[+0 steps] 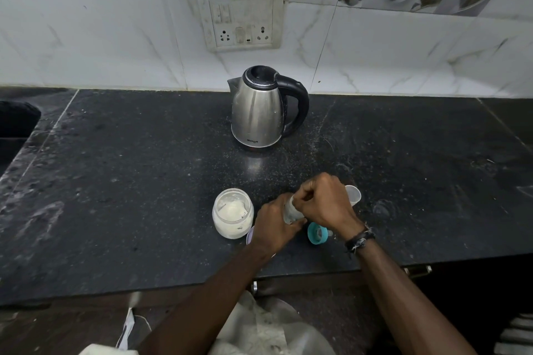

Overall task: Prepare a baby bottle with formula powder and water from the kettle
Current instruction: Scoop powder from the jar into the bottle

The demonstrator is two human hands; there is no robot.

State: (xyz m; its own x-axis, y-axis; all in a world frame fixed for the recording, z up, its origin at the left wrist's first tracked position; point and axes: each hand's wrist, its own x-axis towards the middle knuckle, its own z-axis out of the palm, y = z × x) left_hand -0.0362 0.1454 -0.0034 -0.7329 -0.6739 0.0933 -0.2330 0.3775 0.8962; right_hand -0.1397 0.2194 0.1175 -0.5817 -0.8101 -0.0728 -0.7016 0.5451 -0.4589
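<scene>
Head | left hand (274, 225) grips bottle (290, 212) | right hand (323, 202) pinches at its mouth

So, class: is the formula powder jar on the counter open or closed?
Open. The jar shows no lid on its mouth, and the white powder inside is visible from above. It stands upright beside the left hand.

Bare counter (129, 181) separates the kettle (259, 109) from the jar (233, 213).
</scene>
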